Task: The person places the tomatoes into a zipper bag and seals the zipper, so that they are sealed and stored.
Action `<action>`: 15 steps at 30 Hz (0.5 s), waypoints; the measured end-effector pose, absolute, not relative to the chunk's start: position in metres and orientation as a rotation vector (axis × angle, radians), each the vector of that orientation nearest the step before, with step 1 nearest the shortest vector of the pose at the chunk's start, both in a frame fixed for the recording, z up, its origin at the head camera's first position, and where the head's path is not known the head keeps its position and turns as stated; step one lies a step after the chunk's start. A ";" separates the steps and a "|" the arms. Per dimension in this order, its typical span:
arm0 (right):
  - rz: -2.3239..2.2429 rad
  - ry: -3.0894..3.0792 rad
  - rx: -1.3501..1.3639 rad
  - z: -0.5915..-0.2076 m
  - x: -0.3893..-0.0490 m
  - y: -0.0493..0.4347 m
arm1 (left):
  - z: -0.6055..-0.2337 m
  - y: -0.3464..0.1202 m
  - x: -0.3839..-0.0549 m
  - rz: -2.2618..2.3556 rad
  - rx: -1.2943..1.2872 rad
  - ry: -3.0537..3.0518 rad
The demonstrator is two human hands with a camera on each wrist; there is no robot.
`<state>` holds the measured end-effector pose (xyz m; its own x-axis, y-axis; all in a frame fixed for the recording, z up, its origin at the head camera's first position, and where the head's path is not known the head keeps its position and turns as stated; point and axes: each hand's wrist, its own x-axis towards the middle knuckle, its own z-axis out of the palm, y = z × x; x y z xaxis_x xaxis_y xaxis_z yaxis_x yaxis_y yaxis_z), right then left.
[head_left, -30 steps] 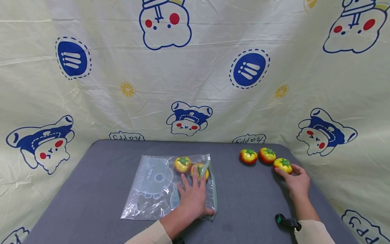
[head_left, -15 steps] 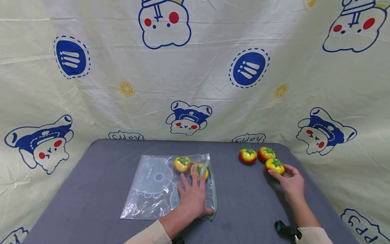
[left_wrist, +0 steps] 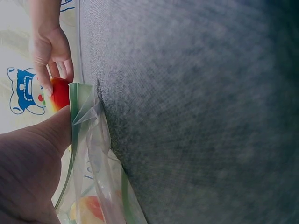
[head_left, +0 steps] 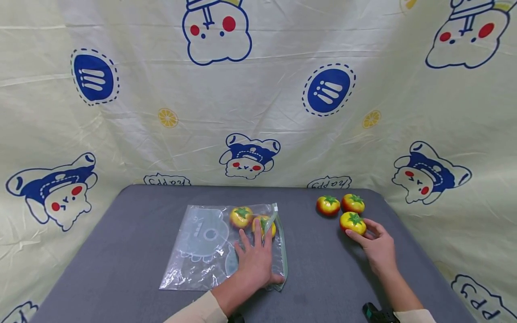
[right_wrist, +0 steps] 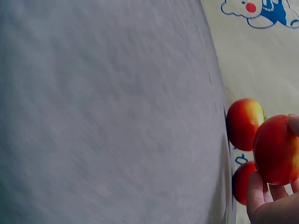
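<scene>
Left hand [head_left: 255, 265]: fingers spread on 1 bag [head_left: 190, 269] containing 2 bagged tomatoes [head_left: 240, 217]. Right hand [head_left: 380, 251]: fingers grip 1 held tomato [head_left: 352, 222] above the table [head_left: 319, 273], near 2 loose tomatoes [head_left: 328, 206].

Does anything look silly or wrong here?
Yes, the cream cloth backdrop behind the grey table looks odd: its printed cartoon animals and "happy" lettering are upside down. I see nothing spilled; two round yellow-and-red fruits sit inside the clear plastic zip bag.
</scene>
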<state>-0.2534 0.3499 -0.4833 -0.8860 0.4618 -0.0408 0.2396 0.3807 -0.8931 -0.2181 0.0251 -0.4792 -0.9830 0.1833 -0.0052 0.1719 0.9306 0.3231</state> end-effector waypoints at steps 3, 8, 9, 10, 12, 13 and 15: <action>1.554 -2.424 -0.606 -0.483 -0.251 0.345 | -0.480 0.025 -0.219 0.509 0.278 3.049; 1.594 -2.430 -0.562 -0.483 -0.248 0.333 | -0.481 0.025 -0.220 0.525 0.270 3.039; 1.594 -2.432 -0.549 -0.483 -0.247 0.331 | -0.481 0.025 -0.220 0.526 0.272 3.042; 1.598 -2.433 -0.532 -0.483 -0.246 0.328 | -0.481 0.025 -0.220 0.527 0.274 3.047; 1.597 -2.449 -0.492 -0.482 -0.244 0.324 | -0.481 0.025 -0.220 0.530 0.281 3.060; 1.591 -2.460 -0.473 -0.481 -0.243 0.322 | -0.481 0.025 -0.219 0.532 0.284 3.066; 1.577 -2.490 -0.437 -0.480 -0.242 0.317 | -0.480 0.025 -0.217 0.528 0.286 3.076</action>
